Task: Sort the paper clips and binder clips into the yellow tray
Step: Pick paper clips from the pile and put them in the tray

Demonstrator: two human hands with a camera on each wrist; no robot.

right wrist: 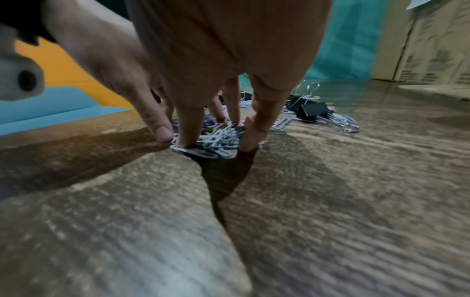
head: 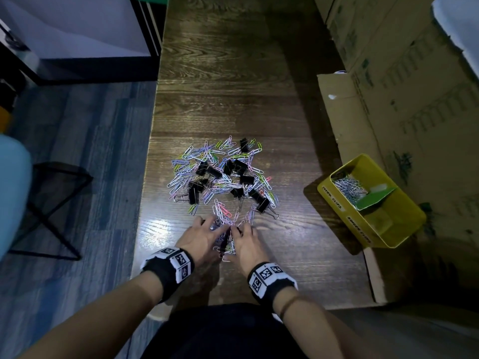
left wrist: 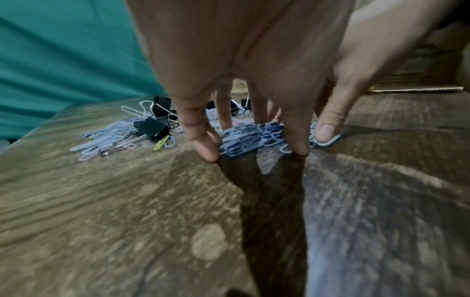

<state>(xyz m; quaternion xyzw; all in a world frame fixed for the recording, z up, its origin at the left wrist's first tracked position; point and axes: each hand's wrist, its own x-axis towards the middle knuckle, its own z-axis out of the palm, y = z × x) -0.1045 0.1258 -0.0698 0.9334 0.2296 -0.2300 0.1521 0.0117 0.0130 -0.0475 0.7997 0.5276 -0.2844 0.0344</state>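
Note:
A mixed pile of coloured paper clips (head: 220, 177) and black binder clips (head: 239, 165) lies mid-table. At its near edge my left hand (head: 207, 226) and right hand (head: 243, 235) stand fingertips-down on the wood, side by side, pinching a bunch of paper clips (head: 228, 248) between them. The left wrist view shows bluish paper clips (left wrist: 244, 138) caged under the left hand (left wrist: 249, 148). White paper clips (right wrist: 216, 138) sit under the right hand (right wrist: 213, 144). The yellow tray (head: 363, 229) stands at the right, with paper clips (head: 348, 187) in its far compartment.
Stacked cardboard boxes (head: 401, 99) wall in the right side, with flat cardboard (head: 344, 120) under the tray. The table's left edge (head: 150, 177) drops to a blue floor with a black stool frame (head: 51, 203). Bare wood (head: 228, 86) runs on beyond the pile.

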